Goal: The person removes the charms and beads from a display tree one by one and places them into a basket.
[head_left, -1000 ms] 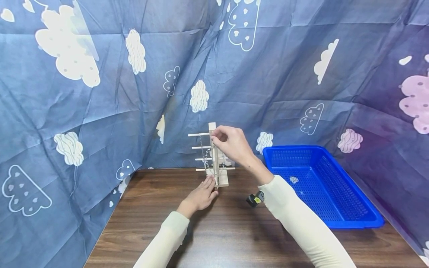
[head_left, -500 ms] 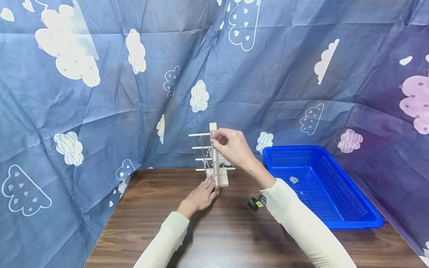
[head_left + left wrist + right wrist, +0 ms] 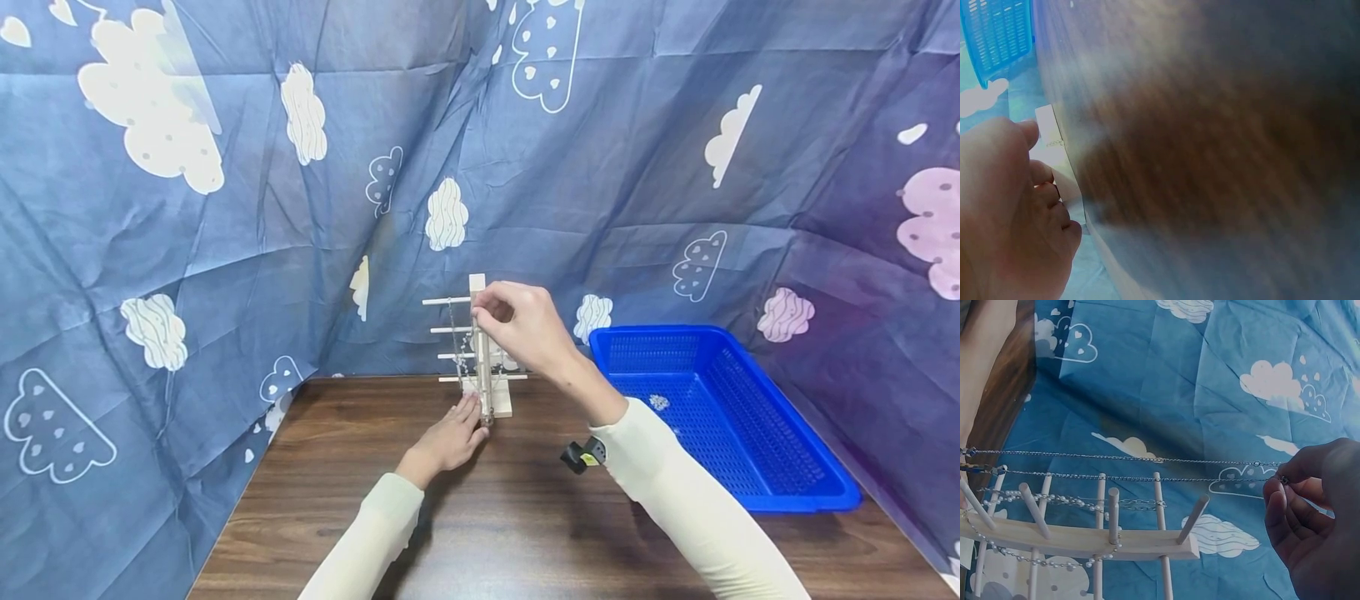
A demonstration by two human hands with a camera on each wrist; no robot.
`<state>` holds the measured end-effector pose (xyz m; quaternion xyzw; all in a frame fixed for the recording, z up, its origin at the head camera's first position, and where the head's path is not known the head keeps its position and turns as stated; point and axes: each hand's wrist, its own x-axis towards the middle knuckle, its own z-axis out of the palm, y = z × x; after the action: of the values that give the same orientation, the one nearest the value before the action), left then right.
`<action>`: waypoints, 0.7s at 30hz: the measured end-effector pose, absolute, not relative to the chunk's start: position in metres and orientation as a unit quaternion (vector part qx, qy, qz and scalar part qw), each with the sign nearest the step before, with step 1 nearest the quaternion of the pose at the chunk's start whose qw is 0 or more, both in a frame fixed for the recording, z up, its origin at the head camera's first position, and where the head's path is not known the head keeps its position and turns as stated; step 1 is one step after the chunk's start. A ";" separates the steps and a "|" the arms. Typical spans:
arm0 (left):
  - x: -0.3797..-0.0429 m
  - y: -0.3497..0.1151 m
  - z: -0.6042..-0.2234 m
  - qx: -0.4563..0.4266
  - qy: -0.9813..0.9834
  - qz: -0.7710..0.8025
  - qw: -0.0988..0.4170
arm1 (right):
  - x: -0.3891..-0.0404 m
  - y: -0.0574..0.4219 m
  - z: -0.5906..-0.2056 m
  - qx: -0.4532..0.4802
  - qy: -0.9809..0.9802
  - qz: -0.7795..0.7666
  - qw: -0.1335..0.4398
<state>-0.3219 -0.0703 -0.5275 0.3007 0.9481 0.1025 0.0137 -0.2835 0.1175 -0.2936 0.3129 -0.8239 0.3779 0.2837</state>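
In the head view, a wooden jewelry stand (image 3: 477, 285) stands upright on the table, with pegs out to its sides. My right hand (image 3: 517, 323) is high beside its post. The right wrist view shows the thumb and fingertips of that hand (image 3: 1310, 512) pinching a silver chain necklace (image 3: 1116, 477), both strands stretched alongside the pegs. The necklace's lower end, with darker beads, hangs near the foot of the stand. My left hand (image 3: 447, 439) lies low with extended fingers at the stand's pale base (image 3: 1063, 175). A pearl-beaded necklace (image 3: 1066, 500) hangs on the pegs.
To the right on the brown table (image 3: 517, 517) sits a blue plastic basket (image 3: 806, 502) with a small clear-looking bundle (image 3: 658, 402) inside. A blue cloth (image 3: 247, 208) with cloud prints hangs behind and beside the table.
The necklace's lower end has dropped and swung slightly in front of the stand's base. My right wrist has shifted a little right, its fingers still pinching near the post. My left hand stays put.
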 end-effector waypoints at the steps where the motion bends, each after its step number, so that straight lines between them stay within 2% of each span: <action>1: -0.322 -0.070 -0.527 0.300 0.948 0.104 0.014 | -0.283 0.118 -0.293 0.314 -0.823 0.377 0.285; 21: -0.323 -0.070 -0.531 0.295 0.950 0.098 0.021 | -0.280 0.139 -0.275 0.310 -0.816 0.363 0.326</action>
<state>-0.3233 -0.0699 -0.5314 0.2950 0.9502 0.0984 0.0207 -0.2803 0.1386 -0.2747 0.3098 -0.8163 0.3628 0.3257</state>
